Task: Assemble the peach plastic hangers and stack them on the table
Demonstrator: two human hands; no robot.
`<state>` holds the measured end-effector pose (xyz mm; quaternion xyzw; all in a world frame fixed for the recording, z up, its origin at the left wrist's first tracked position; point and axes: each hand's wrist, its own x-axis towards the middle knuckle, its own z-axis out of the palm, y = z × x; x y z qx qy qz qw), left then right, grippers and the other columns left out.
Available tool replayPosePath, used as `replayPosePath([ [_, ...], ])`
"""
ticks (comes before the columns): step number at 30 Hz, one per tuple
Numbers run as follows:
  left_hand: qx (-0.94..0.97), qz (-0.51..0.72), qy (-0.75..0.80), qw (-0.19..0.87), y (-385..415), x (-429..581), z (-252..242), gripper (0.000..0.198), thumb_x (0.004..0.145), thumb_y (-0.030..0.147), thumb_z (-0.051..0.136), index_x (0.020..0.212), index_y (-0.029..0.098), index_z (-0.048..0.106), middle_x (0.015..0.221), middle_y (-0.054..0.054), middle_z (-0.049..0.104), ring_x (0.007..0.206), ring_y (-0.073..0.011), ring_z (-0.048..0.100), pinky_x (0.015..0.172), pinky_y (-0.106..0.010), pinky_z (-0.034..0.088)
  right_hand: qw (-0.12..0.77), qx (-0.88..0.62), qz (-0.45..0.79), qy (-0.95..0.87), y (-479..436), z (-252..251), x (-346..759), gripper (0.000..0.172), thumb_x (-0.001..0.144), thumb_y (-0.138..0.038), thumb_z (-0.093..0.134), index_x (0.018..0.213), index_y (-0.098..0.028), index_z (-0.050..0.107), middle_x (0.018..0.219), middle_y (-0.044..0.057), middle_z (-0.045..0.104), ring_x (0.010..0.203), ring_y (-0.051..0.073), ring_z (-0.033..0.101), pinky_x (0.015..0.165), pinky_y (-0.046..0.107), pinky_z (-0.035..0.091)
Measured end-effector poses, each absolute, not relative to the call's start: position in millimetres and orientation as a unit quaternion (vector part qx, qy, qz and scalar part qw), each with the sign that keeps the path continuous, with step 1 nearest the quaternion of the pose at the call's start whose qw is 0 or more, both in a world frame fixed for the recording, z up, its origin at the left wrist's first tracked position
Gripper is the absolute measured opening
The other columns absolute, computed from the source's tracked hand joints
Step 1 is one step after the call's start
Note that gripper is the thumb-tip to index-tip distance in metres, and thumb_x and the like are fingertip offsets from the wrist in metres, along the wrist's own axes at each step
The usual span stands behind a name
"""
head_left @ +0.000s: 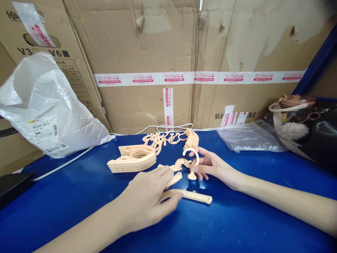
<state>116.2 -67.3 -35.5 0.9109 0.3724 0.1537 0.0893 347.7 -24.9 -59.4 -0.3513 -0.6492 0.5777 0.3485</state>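
Observation:
My left hand [147,198] lies over a long peach plastic hanger piece [196,196] on the blue table [79,196], its fingers closed on the piece's left part. My right hand [210,165] pinches a peach plastic hook [193,159] just right of it, held a little above the table. A stack of flat peach hanger bodies [134,160] lies behind my left hand. Several loose hooks and small parts [168,138] are scattered at the back, and a curved peach part [181,163] lies between my hands.
Cardboard boxes [158,52] wall off the back. A white plastic bag [44,109] sits at the back left, a clear plastic bag [250,137] at the back right, and a dark handbag with a fur pompom [297,126] at the far right. A white cable [65,163] crosses the table.

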Motion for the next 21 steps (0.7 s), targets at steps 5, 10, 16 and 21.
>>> replayPosePath([
  [5,0.924,0.125,0.355,0.073,-69,120,-42,0.021,0.086,0.025,0.05,0.072,0.021,0.036,0.071,0.002,0.051,0.06,-0.0153,0.048,0.051,-0.025,0.025,0.362,-0.345,0.587,-0.637,-24,-59,347,0.045,0.078,-0.036,0.07,0.111,-0.019,0.045,0.068,-0.002,0.064,0.051,0.01,0.056,0.046,0.02,0.037],
  [10,0.911,0.139,0.364,0.138,-68,120,-40,0.024,0.093,0.037,0.045,0.076,0.022,0.037,0.072,0.003,0.053,0.06,-0.0152,0.049,0.052,-0.025,0.028,0.389,-0.324,0.638,-0.58,-28,-52,344,0.036,0.076,-0.03,0.072,0.099,-0.02,0.046,0.074,-0.001,0.063,0.058,0.01,0.056,0.046,0.019,0.042],
  [16,0.906,0.182,0.357,0.138,-66,119,-39,0.018,0.098,0.026,0.029,0.092,0.021,0.045,0.083,0.0,0.056,0.072,-0.0178,0.052,0.064,-0.029,0.038,0.389,-0.315,0.671,-0.547,-33,-50,342,0.035,0.077,-0.025,0.071,0.101,-0.02,0.045,0.072,-0.002,0.061,0.059,0.009,0.053,0.049,0.019,0.043],
  [21,0.905,0.202,0.346,0.144,-66,119,-41,0.018,0.099,0.026,0.032,0.105,0.021,0.048,0.092,-0.003,0.06,0.081,-0.0198,0.053,0.07,-0.031,0.042,0.39,-0.324,0.673,-0.538,-31,-53,342,0.039,0.078,-0.026,0.072,0.106,-0.021,0.046,0.072,-0.002,0.061,0.057,0.008,0.051,0.051,0.019,0.04],
])
